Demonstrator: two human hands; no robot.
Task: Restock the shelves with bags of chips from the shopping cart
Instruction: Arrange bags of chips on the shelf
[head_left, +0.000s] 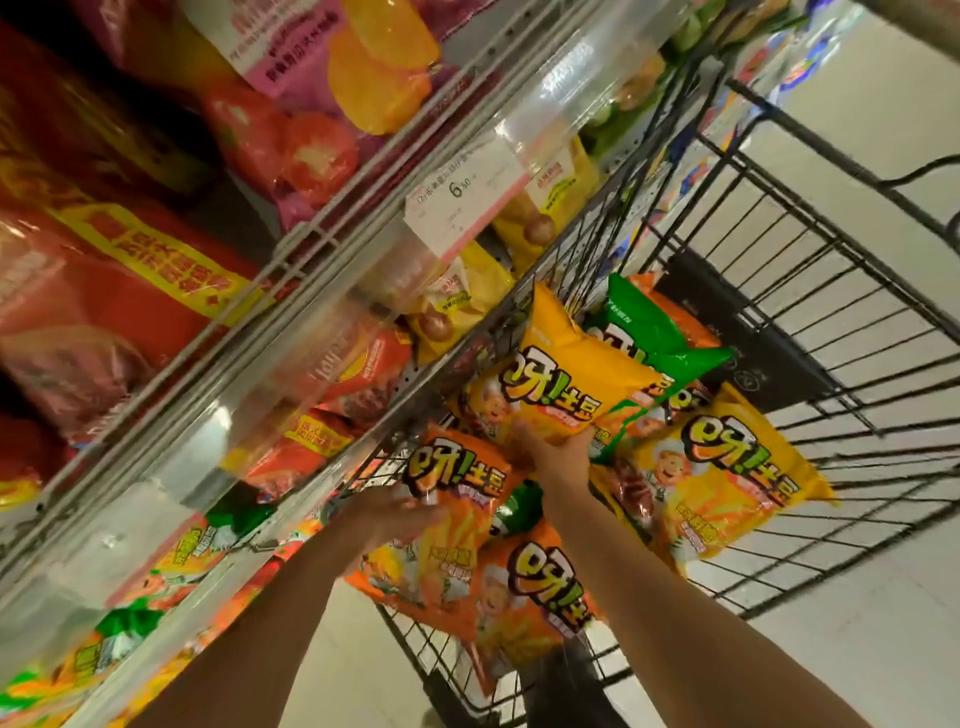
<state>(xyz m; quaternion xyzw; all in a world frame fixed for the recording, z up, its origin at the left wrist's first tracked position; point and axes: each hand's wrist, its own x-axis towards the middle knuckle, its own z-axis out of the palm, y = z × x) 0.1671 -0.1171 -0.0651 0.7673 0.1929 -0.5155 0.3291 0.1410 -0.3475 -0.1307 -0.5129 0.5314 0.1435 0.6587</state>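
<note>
A black wire shopping cart (810, 291) holds several chip bags. My right hand (553, 449) grips the bottom edge of a yellow chip bag (566, 374), raised above the pile. My left hand (387, 514) is blurred, fingers spread, touching an orange chip bag (441, 525) at the cart's near left side; whether it grips the bag is unclear. Another yellow bag (727, 467), a green bag (649, 322) and a second orange bag (530, 597) lie in the cart. The shelves (363, 228) run along the left.
Red, pink and yellow snack bags fill the upper shelves behind clear plastic rails. A price tag (462, 197) hangs on one rail. Orange and green bags (156, 571) sit on the lowest shelf. Pale floor (857, 649) lies right of and beneath the cart.
</note>
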